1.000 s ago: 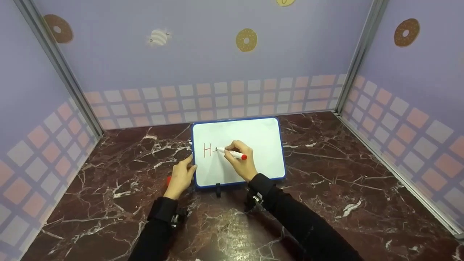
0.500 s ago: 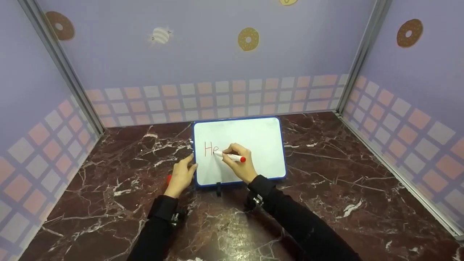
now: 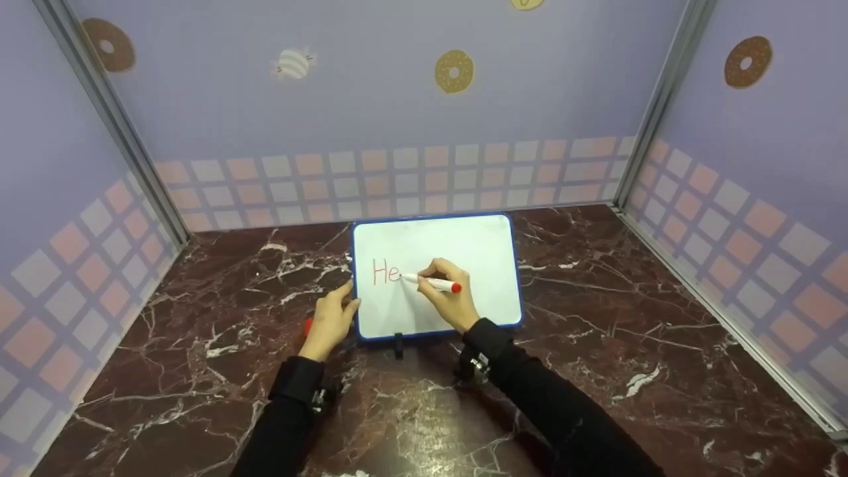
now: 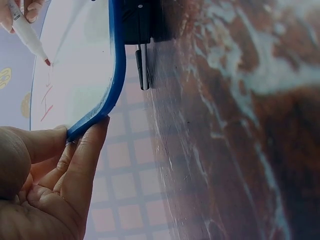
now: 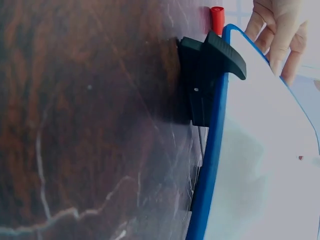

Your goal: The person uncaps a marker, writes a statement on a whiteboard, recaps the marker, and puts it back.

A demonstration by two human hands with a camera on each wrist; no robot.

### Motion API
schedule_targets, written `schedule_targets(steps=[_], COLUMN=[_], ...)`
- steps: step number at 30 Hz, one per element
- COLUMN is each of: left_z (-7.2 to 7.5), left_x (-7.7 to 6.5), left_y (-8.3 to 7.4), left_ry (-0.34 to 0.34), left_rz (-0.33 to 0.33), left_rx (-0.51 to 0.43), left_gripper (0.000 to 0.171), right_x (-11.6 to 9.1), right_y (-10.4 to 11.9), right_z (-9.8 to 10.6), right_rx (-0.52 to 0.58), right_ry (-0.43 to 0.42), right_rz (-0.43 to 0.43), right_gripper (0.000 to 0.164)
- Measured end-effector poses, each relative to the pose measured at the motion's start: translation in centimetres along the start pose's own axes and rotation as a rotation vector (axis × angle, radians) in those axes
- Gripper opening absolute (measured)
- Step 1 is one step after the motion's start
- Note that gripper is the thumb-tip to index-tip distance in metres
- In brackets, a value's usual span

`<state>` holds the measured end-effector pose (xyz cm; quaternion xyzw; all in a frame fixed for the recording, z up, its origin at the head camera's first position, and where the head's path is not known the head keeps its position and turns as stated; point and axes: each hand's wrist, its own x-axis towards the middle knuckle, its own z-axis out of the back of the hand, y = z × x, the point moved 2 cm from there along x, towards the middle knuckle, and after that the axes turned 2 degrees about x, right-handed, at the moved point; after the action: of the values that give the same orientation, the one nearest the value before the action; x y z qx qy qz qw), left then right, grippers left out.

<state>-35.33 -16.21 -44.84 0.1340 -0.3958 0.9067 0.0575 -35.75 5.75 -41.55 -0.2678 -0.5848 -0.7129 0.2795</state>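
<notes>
A blue-rimmed whiteboard leans back on the table, with "He" written in red at its left. My right hand pinches a white marker with a red end. In the head view its tip is at the end of the "e"; the left wrist view shows the marker's red tip at the board's face. My left hand holds the board's left edge, thumb at the front and fingers behind. Just left of that hand, partly hidden by it in the head view, is a red cap.
A black stand hooks over the board's lower rim. Dark red marbled table surrounds the board. Patterned lilac wall panels with metal posts enclose the back and sides.
The letter "e" has been drawn after the "H". My right hand moved the marker slightly down and left, then right to the end of the "e". My left hand stays on the board's edge.
</notes>
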Motion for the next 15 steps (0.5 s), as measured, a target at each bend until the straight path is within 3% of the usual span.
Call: schedule_targets(steps=[5,12,15], left_z=[0.1,0.1,0.1], left_x=[-0.1,-0.1,-0.2], left_y=[-0.1,-0.2,-0.2], left_ry=[-0.002,0.007,0.004], left_rz=[0.007,0.025,0.023], left_rx=[0.009,0.000,-0.009], left_gripper=[0.046,0.047,0.046], right_x=[0.6,1.4,1.6], right_y=[-2.2,1.1,1.1], right_z=[-0.1,0.4,0.5], right_rx=[0.030,0.031,0.036], right_ry=[-0.028,-0.037,-0.037], right_rz=[-0.024,-0.020,-0.016], right_gripper=[0.007,0.004,0.004])
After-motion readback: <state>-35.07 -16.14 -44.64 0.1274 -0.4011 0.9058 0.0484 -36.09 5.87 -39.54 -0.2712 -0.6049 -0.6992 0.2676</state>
